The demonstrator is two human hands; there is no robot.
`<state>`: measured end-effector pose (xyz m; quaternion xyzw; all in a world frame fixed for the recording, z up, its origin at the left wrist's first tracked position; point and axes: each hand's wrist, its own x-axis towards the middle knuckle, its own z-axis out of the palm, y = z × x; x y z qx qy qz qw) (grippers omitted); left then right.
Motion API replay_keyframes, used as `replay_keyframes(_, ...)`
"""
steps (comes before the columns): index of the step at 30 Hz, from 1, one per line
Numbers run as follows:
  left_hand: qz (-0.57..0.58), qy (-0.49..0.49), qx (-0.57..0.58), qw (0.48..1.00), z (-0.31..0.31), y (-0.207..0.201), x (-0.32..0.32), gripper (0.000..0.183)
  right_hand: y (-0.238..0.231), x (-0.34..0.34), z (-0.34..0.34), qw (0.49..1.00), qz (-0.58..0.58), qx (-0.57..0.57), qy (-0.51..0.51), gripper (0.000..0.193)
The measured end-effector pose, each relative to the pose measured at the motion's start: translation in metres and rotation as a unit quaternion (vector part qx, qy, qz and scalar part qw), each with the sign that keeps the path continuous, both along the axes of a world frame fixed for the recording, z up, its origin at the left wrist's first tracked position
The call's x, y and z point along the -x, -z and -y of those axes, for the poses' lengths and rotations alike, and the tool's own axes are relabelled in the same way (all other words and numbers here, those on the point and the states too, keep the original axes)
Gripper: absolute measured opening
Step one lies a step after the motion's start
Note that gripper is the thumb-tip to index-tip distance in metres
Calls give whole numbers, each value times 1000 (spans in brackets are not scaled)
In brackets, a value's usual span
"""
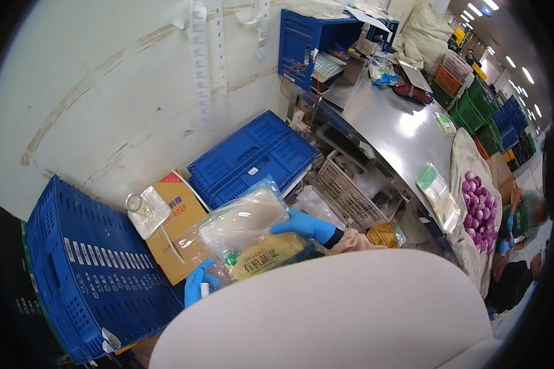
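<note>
A stack of clear printed plastic bags [252, 215] lies tilted in front of me, over a yellowish printed pack [268, 257]. My right hand [308, 226], in a blue glove, is closed on the right edge of the stack, with its thumb on top. At the lower left is my left hand [195, 284], also gloved in blue, beside the stack's left edge. Its fingers are bent around a small white piece [204, 289] whose kind I cannot make out. A large pale shape in the foreground hides what lies below both hands.
Blue crates stand at left [105, 270] and behind the bags [252, 157]. A cardboard box [178, 221] carries a clear bag [151, 212]. On the right, a steel table [387, 123] stands above a beige crate [351, 190]. Purple onions [480, 212] lie on white cloth, near another person [514, 270].
</note>
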<state>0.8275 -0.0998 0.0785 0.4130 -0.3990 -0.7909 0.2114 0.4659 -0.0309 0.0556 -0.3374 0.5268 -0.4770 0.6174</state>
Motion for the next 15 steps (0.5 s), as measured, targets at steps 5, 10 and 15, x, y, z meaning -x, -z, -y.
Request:
replay_keyframes(5,25,82,-38,996,6,60,12,39,-50,-8,-13,998,-9,-58,39,48)
replay_keyframes(10,33,75,90,993,0,51,21,37,-22,-5,-15,992,54,-115,-22,41)
replay_keyframes(15,11,-4,78,997,-13,65,25,43,4,-10,-8,990,72,-118,-41,45)
